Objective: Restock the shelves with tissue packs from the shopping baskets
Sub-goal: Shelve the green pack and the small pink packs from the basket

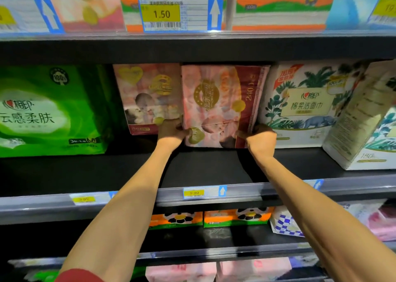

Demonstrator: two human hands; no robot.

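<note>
- The pink plastic-wrapped tissue pack [220, 101], with a gold round emblem and a dark red band down its right side, stands upright toward the back of the black middle shelf [205, 166].
- Both hands are on it, low down. The left hand [171, 131] has its fingers curled round the bottom left corner, and the right hand [260, 137] is curled round the bottom right corner. So the pack sits right between the two hands, with most of it above them.
- Both arms are stretched out over the front edge of the shelf. A bit of red sleeve [79, 276] shows at the bottom of the view.
- Just left of it stands another pink pack with a gold heart [150, 97], and the two look like they're touching.
- On its right is a white pack printed with palm leaves and an elephant [304, 104], very close, though I can't tell if they touch.
- Further left there's a big green soft pack [49, 110].
- A yellow 9.90 price tag [194, 192] sits on the shelf rail below the hands.
- Orange panda packs [278, 5] fill the shelf above.
</note>
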